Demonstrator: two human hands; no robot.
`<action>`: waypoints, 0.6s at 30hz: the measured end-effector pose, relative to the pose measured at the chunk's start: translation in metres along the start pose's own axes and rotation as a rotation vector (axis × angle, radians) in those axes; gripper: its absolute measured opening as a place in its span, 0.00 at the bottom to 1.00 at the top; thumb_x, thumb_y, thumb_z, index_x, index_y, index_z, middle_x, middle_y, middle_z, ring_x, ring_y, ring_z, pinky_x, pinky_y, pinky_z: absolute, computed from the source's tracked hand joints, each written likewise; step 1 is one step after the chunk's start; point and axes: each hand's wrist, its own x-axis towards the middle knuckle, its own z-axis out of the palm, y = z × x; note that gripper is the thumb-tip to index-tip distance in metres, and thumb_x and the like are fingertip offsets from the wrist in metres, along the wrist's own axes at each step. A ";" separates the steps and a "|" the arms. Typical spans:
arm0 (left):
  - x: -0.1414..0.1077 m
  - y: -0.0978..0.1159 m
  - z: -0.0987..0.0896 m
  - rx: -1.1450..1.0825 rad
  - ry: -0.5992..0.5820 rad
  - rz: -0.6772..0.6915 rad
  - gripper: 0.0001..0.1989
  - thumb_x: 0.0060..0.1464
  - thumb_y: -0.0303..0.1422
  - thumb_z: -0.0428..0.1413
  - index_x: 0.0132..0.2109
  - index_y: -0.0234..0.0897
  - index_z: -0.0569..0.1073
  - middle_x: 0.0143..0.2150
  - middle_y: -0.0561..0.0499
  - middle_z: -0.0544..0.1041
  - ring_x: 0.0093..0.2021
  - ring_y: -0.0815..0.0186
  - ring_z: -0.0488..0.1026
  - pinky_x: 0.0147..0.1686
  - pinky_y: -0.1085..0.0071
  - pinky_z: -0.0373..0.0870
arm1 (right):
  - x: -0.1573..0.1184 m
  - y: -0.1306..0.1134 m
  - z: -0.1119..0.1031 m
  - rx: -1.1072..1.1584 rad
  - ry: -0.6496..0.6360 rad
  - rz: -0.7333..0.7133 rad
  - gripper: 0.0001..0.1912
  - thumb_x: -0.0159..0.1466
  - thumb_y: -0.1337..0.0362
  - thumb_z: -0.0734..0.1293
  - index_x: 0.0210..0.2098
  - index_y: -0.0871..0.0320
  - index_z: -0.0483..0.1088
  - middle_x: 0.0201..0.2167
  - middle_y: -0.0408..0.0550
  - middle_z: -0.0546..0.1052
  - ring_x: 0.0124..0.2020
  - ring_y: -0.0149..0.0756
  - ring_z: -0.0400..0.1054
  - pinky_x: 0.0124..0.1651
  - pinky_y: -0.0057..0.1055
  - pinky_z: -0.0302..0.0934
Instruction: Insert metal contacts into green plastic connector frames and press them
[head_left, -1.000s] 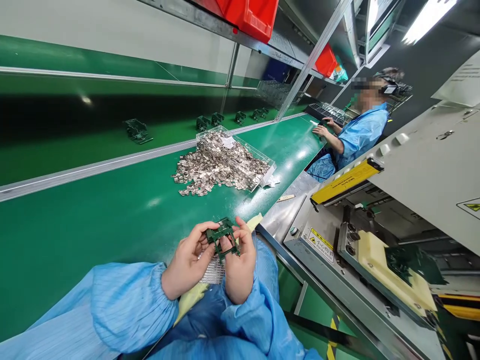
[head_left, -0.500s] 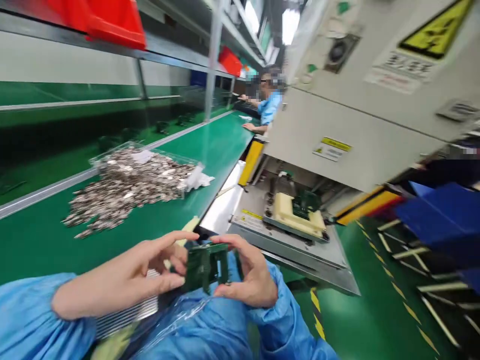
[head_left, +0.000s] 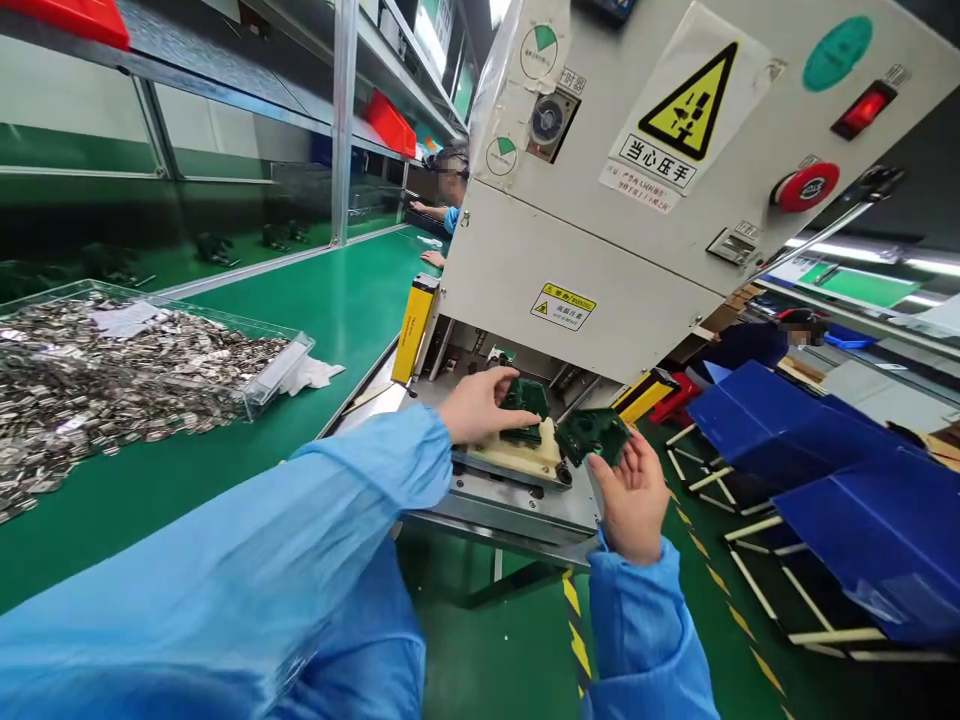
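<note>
My left hand (head_left: 484,405) reaches to the press and has its thumb and fingers around a dark green plastic part (head_left: 527,408) on the cream fixture (head_left: 517,457). A second dark green part (head_left: 592,435) is gripped at its right edge by my right hand (head_left: 636,495), just right of the fixture. That second part is tilted and held in the air. The fixture sits on a metal plate at the base of the grey machine (head_left: 577,250). Some of my left fingertips are hidden behind the part they grip.
Many small metal pieces (head_left: 135,370) lie in and around a clear tray on the green bench (head_left: 360,290) at left. Yellow guards (head_left: 415,330) flank the machine opening. Blue bins (head_left: 877,530) stand at right. Two other people are farther back.
The view has turned right. Both hands have moved from near my lap to the machine; my left hand now grips the part on the fixture, my right hand carries the other part.
</note>
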 end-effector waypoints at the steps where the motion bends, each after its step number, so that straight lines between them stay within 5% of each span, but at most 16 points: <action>1: -0.011 0.002 -0.010 -0.036 0.001 -0.003 0.35 0.45 0.41 0.64 0.57 0.28 0.66 0.46 0.38 0.76 0.47 0.56 0.74 0.48 0.61 0.73 | 0.008 0.001 0.008 -0.036 -0.056 -0.031 0.36 0.52 0.57 0.75 0.56 0.61 0.62 0.52 0.61 0.71 0.53 0.48 0.66 0.56 0.47 0.60; 7: -0.121 -0.007 -0.094 -0.055 -0.176 -0.231 0.30 0.43 0.38 0.65 0.54 0.35 0.68 0.46 0.43 0.74 0.46 0.55 0.74 0.47 0.60 0.75 | 0.048 0.000 0.048 -0.240 -0.491 -0.140 0.31 0.54 0.54 0.73 0.53 0.57 0.64 0.46 0.54 0.74 0.49 0.45 0.69 0.52 0.43 0.63; 11: -0.176 -0.043 -0.119 -0.020 -0.195 -0.448 0.30 0.44 0.40 0.65 0.54 0.41 0.69 0.57 0.43 0.69 0.57 0.50 0.68 0.57 0.58 0.67 | 0.055 -0.006 0.052 -0.224 -0.727 -0.068 0.29 0.56 0.50 0.71 0.52 0.56 0.64 0.45 0.53 0.75 0.50 0.45 0.69 0.55 0.44 0.62; 14: -0.179 -0.073 -0.113 -0.076 -0.176 -0.452 0.31 0.41 0.41 0.66 0.54 0.42 0.70 0.65 0.44 0.59 0.63 0.50 0.60 0.61 0.58 0.61 | 0.041 -0.003 0.035 -0.365 -0.657 -0.121 0.35 0.57 0.46 0.68 0.59 0.55 0.60 0.56 0.55 0.69 0.58 0.49 0.62 0.60 0.47 0.57; 18: -0.158 -0.092 -0.097 -0.096 -0.239 -0.399 0.35 0.39 0.41 0.66 0.56 0.41 0.69 0.65 0.42 0.59 0.65 0.46 0.56 0.62 0.50 0.55 | 0.000 0.008 0.002 -0.680 -0.242 -0.162 0.32 0.64 0.43 0.59 0.61 0.56 0.60 0.57 0.56 0.67 0.58 0.51 0.62 0.59 0.49 0.58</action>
